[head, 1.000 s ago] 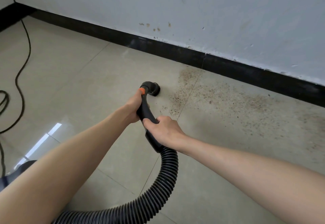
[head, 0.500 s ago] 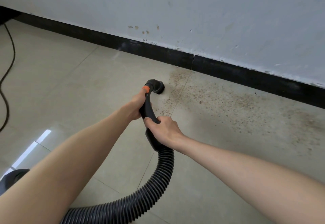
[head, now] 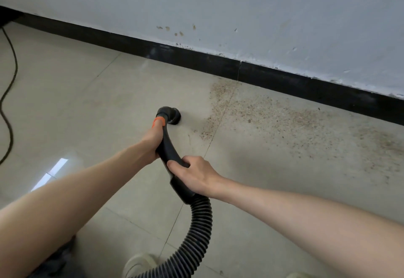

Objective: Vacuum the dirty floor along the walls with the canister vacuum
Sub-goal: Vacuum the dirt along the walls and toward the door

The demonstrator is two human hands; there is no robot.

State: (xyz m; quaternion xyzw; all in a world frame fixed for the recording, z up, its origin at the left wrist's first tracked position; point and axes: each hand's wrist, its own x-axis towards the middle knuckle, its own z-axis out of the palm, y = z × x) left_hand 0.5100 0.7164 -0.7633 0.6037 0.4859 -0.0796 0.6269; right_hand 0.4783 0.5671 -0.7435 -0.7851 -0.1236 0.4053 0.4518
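Both hands hold the black curved vacuum handle (head: 168,146), which carries an orange band near its tip. My left hand (head: 152,141) grips it just below the orange band. My right hand (head: 196,174) grips the lower end, where the ribbed black hose (head: 197,229) joins. The round nozzle (head: 172,115) sits on the beige tile floor, a little left of a wide patch of brown dirt (head: 273,116). That dirt runs along the black baseboard (head: 306,83) under the white wall.
A dark power cable (head: 8,94) snakes over the floor at the far left. My light shoe (head: 140,263) shows at the bottom beside the hose. A tile joint (head: 215,133) runs through the dirt's left edge.
The nozzle has drawn back from the baseboard and now sits left of the dirt's edge. The view has shifted, showing more of the floor on the right and my shoe.
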